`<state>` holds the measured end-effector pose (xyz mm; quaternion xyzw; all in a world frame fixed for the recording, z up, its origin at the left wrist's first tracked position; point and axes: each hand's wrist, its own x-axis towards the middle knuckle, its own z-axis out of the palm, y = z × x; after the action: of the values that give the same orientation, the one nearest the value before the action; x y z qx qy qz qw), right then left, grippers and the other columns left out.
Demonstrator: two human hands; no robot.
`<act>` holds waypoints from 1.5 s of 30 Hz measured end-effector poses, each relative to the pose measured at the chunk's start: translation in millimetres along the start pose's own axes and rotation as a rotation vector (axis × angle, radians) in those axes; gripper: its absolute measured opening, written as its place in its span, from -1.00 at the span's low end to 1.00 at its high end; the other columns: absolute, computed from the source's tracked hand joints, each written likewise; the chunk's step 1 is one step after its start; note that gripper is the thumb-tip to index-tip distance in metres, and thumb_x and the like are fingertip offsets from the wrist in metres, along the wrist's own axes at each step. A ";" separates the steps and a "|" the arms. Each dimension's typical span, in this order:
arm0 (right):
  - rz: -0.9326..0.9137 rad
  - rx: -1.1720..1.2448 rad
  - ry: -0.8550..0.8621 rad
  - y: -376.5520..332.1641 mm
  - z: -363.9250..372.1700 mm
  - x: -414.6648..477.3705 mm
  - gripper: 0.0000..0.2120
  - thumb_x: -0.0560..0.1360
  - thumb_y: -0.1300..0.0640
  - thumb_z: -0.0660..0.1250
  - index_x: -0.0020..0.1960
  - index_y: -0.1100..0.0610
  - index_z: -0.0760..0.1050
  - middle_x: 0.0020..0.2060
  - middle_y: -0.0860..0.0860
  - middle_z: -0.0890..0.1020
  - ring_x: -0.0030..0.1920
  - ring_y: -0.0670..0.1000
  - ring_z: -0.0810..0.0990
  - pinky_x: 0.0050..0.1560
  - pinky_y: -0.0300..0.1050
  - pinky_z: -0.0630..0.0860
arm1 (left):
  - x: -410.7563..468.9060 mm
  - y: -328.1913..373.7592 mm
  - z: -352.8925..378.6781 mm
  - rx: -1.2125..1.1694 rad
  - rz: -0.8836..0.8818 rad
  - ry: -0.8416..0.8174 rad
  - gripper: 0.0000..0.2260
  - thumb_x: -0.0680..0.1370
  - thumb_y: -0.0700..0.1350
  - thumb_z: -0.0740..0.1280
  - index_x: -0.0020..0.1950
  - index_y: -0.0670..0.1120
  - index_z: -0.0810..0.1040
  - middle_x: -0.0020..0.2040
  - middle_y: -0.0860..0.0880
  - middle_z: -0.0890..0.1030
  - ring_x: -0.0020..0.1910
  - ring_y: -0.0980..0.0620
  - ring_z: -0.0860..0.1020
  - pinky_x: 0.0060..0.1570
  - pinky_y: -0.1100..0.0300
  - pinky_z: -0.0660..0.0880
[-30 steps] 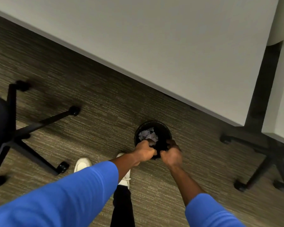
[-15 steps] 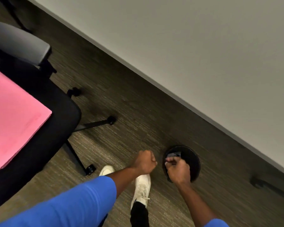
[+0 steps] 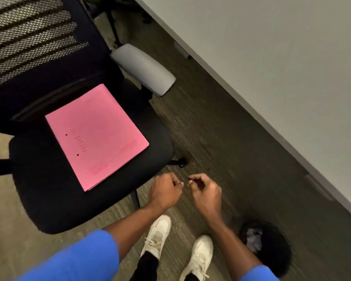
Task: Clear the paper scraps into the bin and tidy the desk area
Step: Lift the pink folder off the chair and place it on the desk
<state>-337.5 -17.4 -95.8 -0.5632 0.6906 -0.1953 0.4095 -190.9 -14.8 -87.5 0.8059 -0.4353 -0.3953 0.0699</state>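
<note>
A round black bin (image 3: 276, 250) stands on the carpet at the lower right, with crumpled paper scraps (image 3: 252, 239) inside it. My left hand (image 3: 166, 190) is curled into a fist above the floor, beside the chair seat. My right hand (image 3: 206, 190) hovers next to it with fingers loosely curled and nothing in them. Both hands are well up and left of the bin. A pink folder (image 3: 95, 136) lies flat on the black seat of an office chair (image 3: 49, 195).
The grey desk top (image 3: 282, 67) runs diagonally across the upper right. The chair has a mesh back (image 3: 24, 37) and a grey armrest (image 3: 144, 68); one caster (image 3: 181, 162) pokes out near my hands. My white shoes (image 3: 158, 236) stand on the carpet.
My hands came off the bin rim and rose toward the chair. The view swung left, so the bin slid to the lower right and the chair with the pink folder filled the left.
</note>
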 end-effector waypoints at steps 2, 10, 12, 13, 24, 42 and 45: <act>-0.059 0.027 0.038 -19.3 8.7 7.8 -0.88 0.54 0.17 0.46 0.04 0.00 0.69 -0.16 -0.10 0.75 -0.15 -0.12 0.69 -0.08 -0.17 0.56 | -3.0 -0.1 -20.3 -0.019 -0.009 0.083 -0.81 0.53 0.09 0.46 -0.16 -0.01 0.66 -0.13 -0.03 0.77 0.00 -0.14 0.73 -0.01 0.06 0.64; -0.219 0.005 -0.029 -115.0 65.0 39.4 -0.79 0.50 0.15 0.48 0.11 -0.04 0.64 -0.07 -0.08 0.68 -0.09 -0.09 0.67 0.05 0.02 0.66 | 24.1 -70.8 -154.1 -0.212 -0.135 0.521 -0.74 0.59 0.21 0.41 -0.14 0.05 0.66 -0.13 0.06 0.74 -0.08 -0.11 0.70 -0.05 0.01 0.65; -0.230 -0.036 -0.054 -127.8 75.2 48.2 -0.71 0.49 0.05 0.51 0.19 -0.09 0.59 0.01 -0.12 0.64 -0.03 -0.14 0.65 0.08 -0.01 0.66 | 33.7 -92.7 -178.5 -0.217 -0.162 0.591 -0.75 0.58 0.21 0.43 -0.10 0.05 0.65 0.02 0.00 0.72 0.04 -0.14 0.69 -0.03 -0.03 0.65; -0.232 -0.077 -0.076 -133.6 79.8 53.6 -0.65 0.49 -0.01 0.52 0.24 -0.10 0.56 0.07 -0.12 0.62 0.03 -0.14 0.64 0.12 -0.02 0.65 | 39.5 -103.5 -188.2 -0.202 -0.189 0.594 -0.73 0.57 0.21 0.45 -0.04 0.02 0.66 0.14 -0.06 0.68 0.16 -0.17 0.65 0.02 -0.08 0.65; -0.154 -0.315 -0.167 -167.6 117.9 92.2 -0.39 0.47 -0.27 0.47 0.42 -0.04 0.47 0.13 -0.05 0.57 0.18 0.01 0.58 0.14 0.09 0.61 | 67.1 -143.7 -213.2 -0.323 -0.484 0.405 -0.17 0.51 0.07 0.58 0.56 -0.24 0.21 0.54 -0.25 0.32 0.52 -0.30 0.36 0.42 -0.29 0.48; 0.005 -0.037 -0.300 -158.6 61.1 21.7 -0.74 0.44 0.12 0.56 0.05 -0.07 0.57 -0.26 -0.08 0.71 -0.24 -0.17 0.69 -0.26 -0.25 0.56 | -19.6 -150.0 -220.7 -0.741 -0.475 0.328 -0.76 0.63 -0.32 0.36 -0.09 0.03 0.56 -0.09 -0.06 0.69 -0.17 -0.08 0.69 -0.55 0.23 0.57; 0.020 -0.003 -0.299 -165.4 34.9 5.1 -0.78 0.43 0.11 0.57 -0.01 -0.06 0.59 -0.28 -0.09 0.70 -0.27 -0.21 0.66 -0.37 -0.37 0.46 | -43.1 -146.2 -220.6 -0.749 -0.474 0.298 -0.81 0.63 -0.30 0.39 0.00 0.00 0.53 -0.04 -0.06 0.68 -0.13 -0.06 0.68 -0.50 0.20 0.57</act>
<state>-208.0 -63.4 2.8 -0.5797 0.6276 -0.1042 0.5091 44.2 56.1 20.1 0.8504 -0.0517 -0.4101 0.3255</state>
